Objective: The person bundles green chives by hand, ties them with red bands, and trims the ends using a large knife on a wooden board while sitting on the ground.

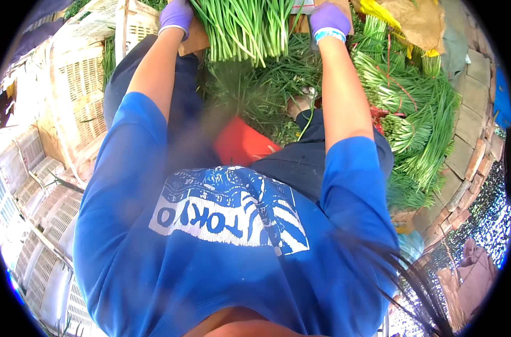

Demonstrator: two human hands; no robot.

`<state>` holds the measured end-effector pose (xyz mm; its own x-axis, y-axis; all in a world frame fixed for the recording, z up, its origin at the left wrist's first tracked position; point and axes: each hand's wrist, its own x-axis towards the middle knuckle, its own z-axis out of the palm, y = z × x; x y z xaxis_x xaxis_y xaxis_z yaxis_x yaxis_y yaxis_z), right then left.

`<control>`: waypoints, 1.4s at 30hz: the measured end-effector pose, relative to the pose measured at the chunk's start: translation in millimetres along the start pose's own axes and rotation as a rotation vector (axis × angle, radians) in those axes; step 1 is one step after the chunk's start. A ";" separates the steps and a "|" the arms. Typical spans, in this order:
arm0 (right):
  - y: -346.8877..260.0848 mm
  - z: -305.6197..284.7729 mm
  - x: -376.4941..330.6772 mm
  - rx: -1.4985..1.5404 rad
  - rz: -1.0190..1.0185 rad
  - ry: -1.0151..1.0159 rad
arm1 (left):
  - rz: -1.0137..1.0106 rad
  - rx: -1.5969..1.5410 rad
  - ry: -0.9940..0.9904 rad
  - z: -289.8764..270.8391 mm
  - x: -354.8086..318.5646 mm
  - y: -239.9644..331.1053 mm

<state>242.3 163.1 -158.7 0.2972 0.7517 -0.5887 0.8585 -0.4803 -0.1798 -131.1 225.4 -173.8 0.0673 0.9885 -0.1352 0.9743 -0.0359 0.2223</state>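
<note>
At the top edge a thick bunch of long green stalks with pale cut ends (241, 33), like garlic chives, lies between my two gloved hands. A flat brown board or cardboard piece (196, 38) shows beneath the bunch and at both sides of it. My left hand (176, 15), in a purple glove, is closed at the board's left side, partly cut off by the picture's edge. On the right side, my right hand (329, 19), also in a purple glove, closes over the board; its fingertips are hidden.
Loose green leaves (266, 90) litter the ground between my legs, near a red object (244, 143) under me. Tied green bundles (407, 118) are heaped at right, below brown sacking (421, 25). Pale plastic crates (78, 84) stand at left. A brick edging (471, 177) curves along the right.
</note>
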 end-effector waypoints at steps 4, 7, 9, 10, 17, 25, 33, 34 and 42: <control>-39.8 36.1 -96.6 0.416 -0.424 0.915 | -0.170 -0.688 0.294 -8.0 -55.1 -5.1; -38.0 50.1 -112.2 0.561 -0.650 1.023 | -0.490 -1.612 0.425 -11.2 -89.7 57.3; -54.6 55.6 -109.4 0.716 -0.772 1.040 | -0.443 -1.556 0.451 -6.2 -108.4 71.7; -63.2 58.1 -114.1 1.080 -0.745 0.753 | -0.422 -1.566 0.436 -8.9 -118.1 79.9; -129.2 42.9 -120.6 0.461 -0.912 0.241 | -0.064 -0.959 0.330 -4.0 -130.2 93.1; -141.3 33.5 -109.8 0.009 -0.949 0.056 | 0.023 -0.638 0.576 -15.2 -142.4 93.2; -144.9 45.3 -115.0 0.182 -0.947 0.000 | -0.093 -0.880 0.570 0.0 -133.5 85.6; -145.3 41.4 -113.8 0.250 -0.912 -0.045 | -0.140 -0.970 0.496 0.5 -129.7 85.9; -160.0 39.2 -114.6 0.138 -0.831 -0.004 | -0.241 -1.321 0.440 14.8 -127.3 87.7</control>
<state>54.4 136.0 -93.3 -0.4108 0.8836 -0.2246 0.7383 0.1779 -0.6506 -51.0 94.2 -151.3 -0.3806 0.9236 -0.0458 0.0190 0.0573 0.9982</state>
